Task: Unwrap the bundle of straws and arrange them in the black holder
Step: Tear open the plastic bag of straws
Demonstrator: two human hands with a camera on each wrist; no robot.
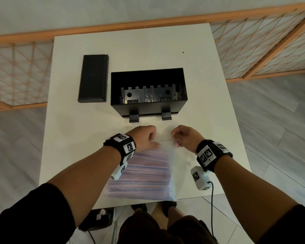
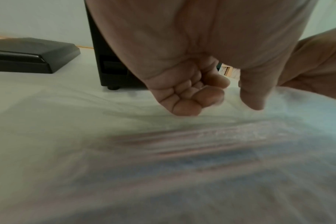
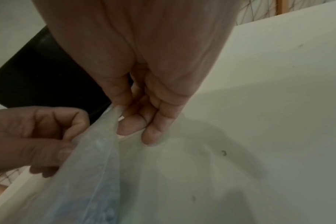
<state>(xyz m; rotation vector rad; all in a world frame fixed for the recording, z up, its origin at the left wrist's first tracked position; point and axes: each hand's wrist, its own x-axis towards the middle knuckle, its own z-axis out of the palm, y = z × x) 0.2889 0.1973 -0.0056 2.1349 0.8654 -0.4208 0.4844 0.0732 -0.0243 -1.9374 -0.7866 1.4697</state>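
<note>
A clear plastic bag [image 1: 164,152] holding a flat bundle of red and blue striped straws [image 1: 144,176] lies on the white table [image 1: 74,138] near its front edge. My left hand [image 1: 145,138] pinches the bag's far end on the left, and my right hand [image 1: 182,136] pinches it on the right. The right wrist view shows the right hand's fingers [image 3: 132,125] gripping the plastic film [image 3: 98,159], with the left hand [image 3: 38,136] holding the other side. The open black holder [image 1: 148,92] stands just beyond the hands, with no straws inside.
The holder's black lid [image 1: 93,81] lies flat to the left of the holder. A wooden lattice screen [image 1: 271,41] runs behind the table. Bare tabletop lies to either side of the bag.
</note>
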